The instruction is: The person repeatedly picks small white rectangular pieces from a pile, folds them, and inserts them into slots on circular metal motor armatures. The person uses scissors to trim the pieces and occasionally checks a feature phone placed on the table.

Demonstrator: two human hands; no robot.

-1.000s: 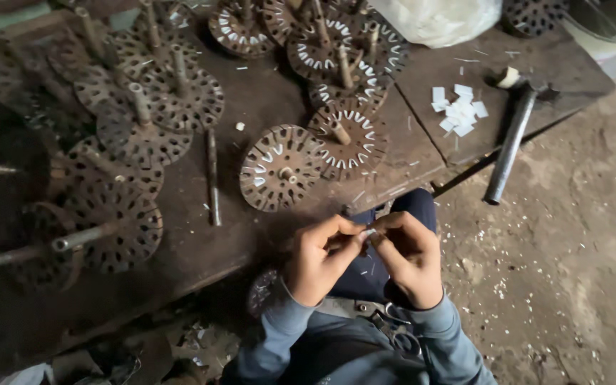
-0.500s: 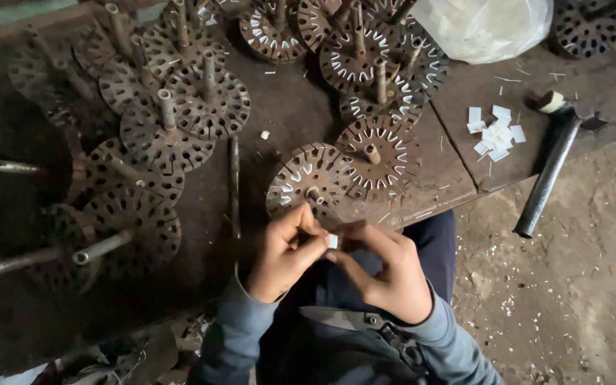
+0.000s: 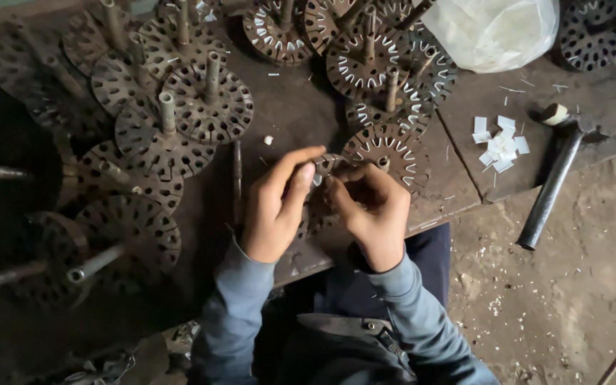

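Note:
My left hand (image 3: 277, 203) and my right hand (image 3: 371, 210) meet over a rusty slotted rotor disc (image 3: 322, 207) lying flat near the front edge of the dark workbench (image 3: 279, 107). The fingertips of both hands pinch a small white paper slip (image 3: 317, 179) right above the disc's slots. A second slotted rotor disc with a short shaft (image 3: 392, 153) lies just beyond my right hand, touching the first. Most of the disc under my hands is hidden by them.
Several more rusty rotor discs on shafts (image 3: 180, 107) crowd the left and back of the bench. A pile of white paper slips (image 3: 499, 146) and a hammer (image 3: 556, 178) lie at the right. A white plastic bag (image 3: 493, 32) sits at the back. Dirt floor (image 3: 557, 285) lies at the right.
My hands have moved forward from above my lap onto the disc at the bench edge, carrying the white slip with them. The view has shifted closer to the bench.

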